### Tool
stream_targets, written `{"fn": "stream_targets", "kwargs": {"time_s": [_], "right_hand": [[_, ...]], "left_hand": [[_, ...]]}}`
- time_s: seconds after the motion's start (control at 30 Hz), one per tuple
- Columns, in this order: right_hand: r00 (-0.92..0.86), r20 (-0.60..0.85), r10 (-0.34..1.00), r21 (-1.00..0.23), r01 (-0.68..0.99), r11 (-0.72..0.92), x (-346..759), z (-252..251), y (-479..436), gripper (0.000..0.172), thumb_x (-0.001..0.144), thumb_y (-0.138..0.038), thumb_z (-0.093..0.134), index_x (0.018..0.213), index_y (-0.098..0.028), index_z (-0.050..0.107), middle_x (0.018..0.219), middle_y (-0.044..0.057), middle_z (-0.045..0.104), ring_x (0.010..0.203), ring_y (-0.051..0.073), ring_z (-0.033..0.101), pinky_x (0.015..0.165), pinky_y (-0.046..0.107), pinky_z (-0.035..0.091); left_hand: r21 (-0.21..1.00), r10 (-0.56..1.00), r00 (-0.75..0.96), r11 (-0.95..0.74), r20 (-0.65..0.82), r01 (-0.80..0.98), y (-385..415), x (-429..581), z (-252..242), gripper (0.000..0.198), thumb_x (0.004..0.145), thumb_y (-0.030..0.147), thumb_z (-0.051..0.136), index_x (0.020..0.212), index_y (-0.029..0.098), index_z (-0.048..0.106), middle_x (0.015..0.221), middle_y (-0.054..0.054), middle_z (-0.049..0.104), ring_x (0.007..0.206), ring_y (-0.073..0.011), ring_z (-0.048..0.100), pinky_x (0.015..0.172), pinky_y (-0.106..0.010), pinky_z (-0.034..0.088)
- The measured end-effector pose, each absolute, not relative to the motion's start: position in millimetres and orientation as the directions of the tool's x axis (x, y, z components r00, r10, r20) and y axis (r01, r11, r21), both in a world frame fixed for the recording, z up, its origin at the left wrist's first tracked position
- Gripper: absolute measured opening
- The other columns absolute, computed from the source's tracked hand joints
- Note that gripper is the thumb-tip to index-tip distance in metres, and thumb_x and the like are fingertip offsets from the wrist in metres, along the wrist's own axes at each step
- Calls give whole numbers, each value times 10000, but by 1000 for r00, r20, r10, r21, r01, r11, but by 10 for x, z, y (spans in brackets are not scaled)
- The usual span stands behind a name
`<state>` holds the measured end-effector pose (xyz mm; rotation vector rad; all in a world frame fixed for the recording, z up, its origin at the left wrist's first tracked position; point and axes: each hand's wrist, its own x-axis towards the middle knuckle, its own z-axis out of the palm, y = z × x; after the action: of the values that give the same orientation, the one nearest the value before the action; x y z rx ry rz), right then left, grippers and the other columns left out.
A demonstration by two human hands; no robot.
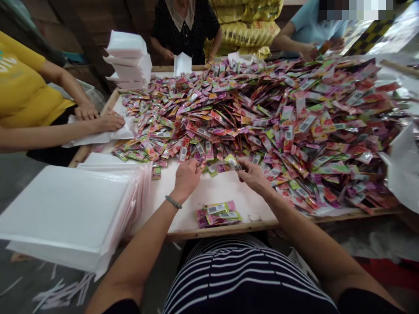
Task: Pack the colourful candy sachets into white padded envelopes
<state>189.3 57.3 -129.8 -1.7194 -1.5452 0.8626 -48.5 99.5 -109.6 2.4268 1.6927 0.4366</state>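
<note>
Across the table lies a large heap of small, colourful flat packets [229,109], many with barcodes. My right hand [255,175] pinches a shiny packet [232,162] at the heap's near edge. To its left, my left hand [187,178] is at the same edge with its fingers curled together. Whatever is between its fingertips is too small to make out. A grey beaded bracelet circles that wrist. Between my forearms, near the table's front edge, a small stack of packets [219,214] lies with barcodes facing up.
Stacked white plastic bags [65,205] jut over the table's front left corner. Another white stack [127,56] stands at the far left. A co-worker's hands [108,122] press on a white bag at the left. Two other people stand behind the heap. Yellow sacks [247,32] are piled behind.
</note>
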Motion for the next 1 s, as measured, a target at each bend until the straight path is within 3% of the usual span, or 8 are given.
{"fn": "stream_targets", "kwargs": {"time_s": [0.1, 0.2, 0.37, 0.5, 0.7, 0.77, 0.87, 1.0], "right_hand": [[66, -4, 998, -726, 686, -48, 2010, -1242, 703, 390, 732, -174, 497, 1099, -169, 629, 687, -14, 635, 613, 146, 556, 634, 255, 432], [-121, 66, 990, -486, 863, 138, 2025, -1229, 837, 327, 753, -136, 513, 1054, -160, 640, 919, 63, 685, 825, 189, 589, 771, 287, 434], [-377, 16, 926, -169, 912, 374, 1874, -1327, 871, 293, 788, -50, 457, 993, -147, 642, 969, 120, 680, 956, 240, 547, 858, 336, 389], [-279, 47, 959, -217, 934, 283, 1901, -1467, 646, 253, 775, -101, 486, 971, -163, 634, 940, 112, 682, 986, 273, 524, 859, 369, 369], [-24, -18, 1000, -558, 830, 10, 2063, -1385, 337, 373, 784, -157, 450, 1126, -126, 595, 994, 109, 670, 884, 242, 576, 799, 335, 417], [-51, 30, 998, -651, 757, 58, 2001, -1263, 315, 392, 785, -165, 441, 1150, -129, 580, 1003, 96, 662, 874, 222, 584, 784, 316, 431], [-309, 166, 936, -666, 665, 337, 1806, -1145, 348, 405, 748, -128, 457, 1132, -156, 585, 1144, 92, 625, 999, 206, 573, 854, 296, 429], [-521, 25, 853, -537, 713, 451, 1623, -1270, 446, 395, 735, -75, 482, 1098, -166, 611, 1065, 80, 658, 995, 201, 580, 872, 284, 422]], "left_hand": [[240, 972, 227, -235, 62, 942, 1177, -236, -1074, 127, 853, 178, 508, 910, 169, 621, 899, -117, 681, 966, -270, 609, 797, -353, 456], [222, 974, 227, -225, 15, 949, 1240, -131, -1105, 136, 819, 160, 545, 930, 163, 623, 867, -126, 679, 989, -290, 610, 793, -359, 457], [395, 974, 189, -224, 125, 891, 1094, -405, -1127, 273, 771, 82, 551, 1023, 187, 565, 872, -67, 697, 900, -243, 639, 766, -342, 476], [502, 976, 131, -202, 173, 841, 804, -756, -1086, 269, 760, 117, 623, 1004, 218, 574, 808, 0, 706, 887, -211, 636, 766, -317, 488], [455, 924, 356, -379, 139, 806, 544, -807, -1097, 223, 772, 98, 604, 941, 213, 691, 845, -17, 716, 881, -200, 597, 791, -303, 492], [426, 903, 422, -416, 86, 804, 570, -702, -1091, 245, 778, 94, 593, 955, 213, 714, 854, -20, 731, 880, -214, 588, 788, -318, 489], [357, 868, 491, -482, 70, 800, 637, -546, -1052, 216, 807, 123, 572, 928, 203, 732, 853, -38, 735, 878, -232, 583, 790, -340, 481], [220, 893, 443, -450, 86, 865, 677, -543, -996, 238, 797, 91, 532, 891, 182, 730, 851, -74, 724, 864, -248, 588, 802, -372, 475]]}}
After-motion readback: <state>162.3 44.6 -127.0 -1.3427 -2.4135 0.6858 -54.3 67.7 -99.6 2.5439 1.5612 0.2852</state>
